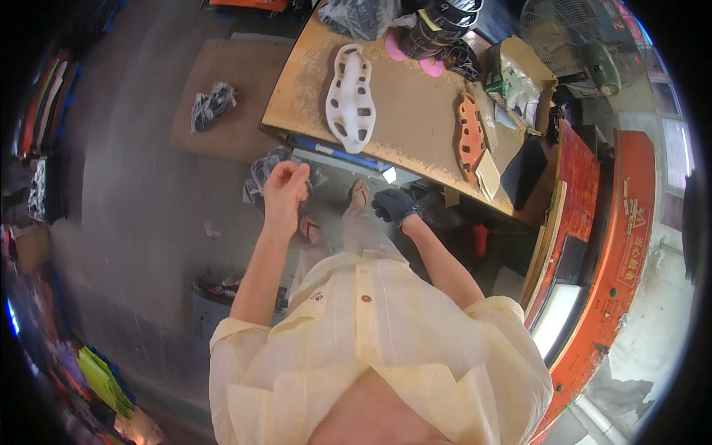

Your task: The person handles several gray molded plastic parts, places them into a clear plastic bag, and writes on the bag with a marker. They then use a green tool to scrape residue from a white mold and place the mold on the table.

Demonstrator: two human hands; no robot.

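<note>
Surface (415, 122) spans 12 to 2 o'clock. White perforated piece (345, 104) at 12, flat near the edge, probably for easy reach. Smaller orange perforated piece (469, 141) at 2, likely parked aside. Gloved right hand (397, 205), 2 o'clock: fingers half-curled, can't tell grip. Left hand (285, 190), 10 o'clock: fingers curled nearly closed, nothing visible held.

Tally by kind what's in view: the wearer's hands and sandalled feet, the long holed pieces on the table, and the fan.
Hands: 2, bare left hand and dark-gloved right hand
Feet: 2, left foot and right foot
Holed pieces: 2, white piece and orange piece
Fan: 1
Total: 7
</note>
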